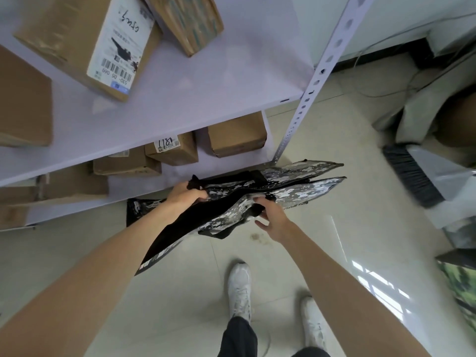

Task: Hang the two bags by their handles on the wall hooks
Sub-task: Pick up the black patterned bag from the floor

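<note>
Both hands are in the bags (278,191) down by the shelf's (180,109) foot: left hand (185,195) clamps a black handle, right hand (270,215) pinches the patterned edge, fingers half loose. Straps look tangled (easy to lift both bags by one). Arms reach forward and down. No hooks visible.

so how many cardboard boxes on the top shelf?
3 in view: a labelled box at the back left, one to its right, one at the left edge. More may sit out of frame.
</note>
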